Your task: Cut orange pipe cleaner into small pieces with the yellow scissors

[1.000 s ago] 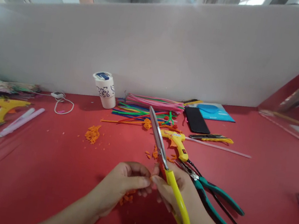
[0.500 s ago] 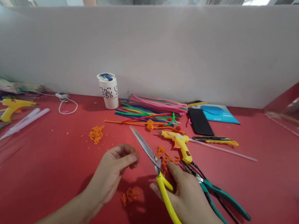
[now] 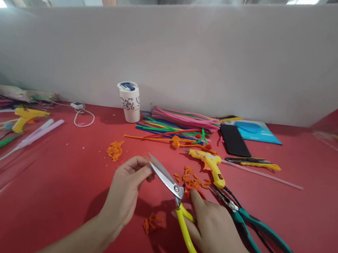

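Note:
My right hand [image 3: 209, 227] is closed round the yellow handles of a pair of scissors [image 3: 165, 177], their blades slightly apart and pointing up and left. Close to the blade tips, my left hand [image 3: 128, 180] pinches a tiny orange piece, mostly hidden by the fingers. Below and between the hands lies a small heap of orange cut strips [image 3: 152, 223]. More orange pieces [image 3: 191, 177] are scattered beyond the scissors, with something red-orange partly behind my right hand. Farther left sits a pile of fine orange clippings [image 3: 114, 150].
A yellow glue gun [image 3: 210, 163] and green-handled pliers [image 3: 255, 230] lie right of the scissors. Behind are pipe cleaners [image 3: 185, 120], a white tumbler [image 3: 130, 103], a black phone [image 3: 235, 140] and a utility knife [image 3: 253, 161]. Another glue gun [image 3: 26, 116] and a hair straightener [image 3: 41, 134] lie left.
The scissors' tips have come to my left fingertips, and the blades have parted a little. The whole view has shifted slightly, so the table things appear farther right.

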### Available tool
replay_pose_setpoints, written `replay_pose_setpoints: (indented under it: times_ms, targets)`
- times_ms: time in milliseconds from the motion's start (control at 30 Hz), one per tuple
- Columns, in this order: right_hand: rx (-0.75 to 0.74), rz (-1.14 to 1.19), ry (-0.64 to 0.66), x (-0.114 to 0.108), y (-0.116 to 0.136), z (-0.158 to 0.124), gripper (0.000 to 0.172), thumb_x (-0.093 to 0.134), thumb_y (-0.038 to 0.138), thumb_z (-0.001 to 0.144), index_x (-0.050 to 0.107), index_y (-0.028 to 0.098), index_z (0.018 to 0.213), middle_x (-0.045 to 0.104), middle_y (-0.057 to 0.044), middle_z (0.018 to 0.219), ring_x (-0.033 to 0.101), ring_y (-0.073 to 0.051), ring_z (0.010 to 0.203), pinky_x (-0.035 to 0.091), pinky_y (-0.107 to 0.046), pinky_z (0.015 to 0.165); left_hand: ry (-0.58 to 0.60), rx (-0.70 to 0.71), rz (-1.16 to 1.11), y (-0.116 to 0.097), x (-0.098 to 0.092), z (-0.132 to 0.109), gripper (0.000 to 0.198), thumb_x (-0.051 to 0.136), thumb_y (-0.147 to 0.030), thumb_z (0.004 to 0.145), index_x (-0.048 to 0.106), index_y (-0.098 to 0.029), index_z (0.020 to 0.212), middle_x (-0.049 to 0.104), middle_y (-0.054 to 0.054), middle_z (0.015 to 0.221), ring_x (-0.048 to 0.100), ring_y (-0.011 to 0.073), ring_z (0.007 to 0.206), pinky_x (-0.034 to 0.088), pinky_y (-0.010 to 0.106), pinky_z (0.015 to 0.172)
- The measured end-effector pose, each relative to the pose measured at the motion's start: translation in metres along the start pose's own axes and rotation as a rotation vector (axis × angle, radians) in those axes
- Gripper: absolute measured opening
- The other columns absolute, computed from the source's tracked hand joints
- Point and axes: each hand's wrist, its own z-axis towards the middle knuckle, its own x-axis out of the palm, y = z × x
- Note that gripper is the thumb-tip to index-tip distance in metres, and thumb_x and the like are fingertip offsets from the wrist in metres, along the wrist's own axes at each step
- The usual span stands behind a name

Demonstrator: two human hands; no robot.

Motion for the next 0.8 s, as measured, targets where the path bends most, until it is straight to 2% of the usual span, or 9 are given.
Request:
replay_pose_setpoints:
  times_ms: [300,800]
  targets:
    - [-0.026,0.017,-0.082,0.0034,0.0046,-0.0019,0.018,0.037,0.036,0.081,0.041,0.019,0.075,0.059,-0.002,0.053,0.056,-0.020,0.044,0.022,-0.026,0.041,-0.009,0.027,0.037,0.0009,-0.0003,-0.0018,0.011,0.053,-0.009,0.069,0.056,-0.016,0.061,0.051,-0.004,0.056,0.043,0.0075,0.056,0.035,0.020,0.057]
    - [-0.014,0.006,-0.042,-0.0012,0.0062,-0.0018,0.017,0.039,0.034,0.081,0.043,0.019,0.077,0.060,-0.002,0.053,0.056,-0.018,0.044,0.020,-0.026,0.042,-0.016,0.031,0.041,0.0001,0.0009,-0.0011,0.008,0.056,-0.012,0.068,0.058,-0.016,0.061,0.052,-0.003,0.057,0.044,0.0079,0.056,0.036,0.020,0.059]
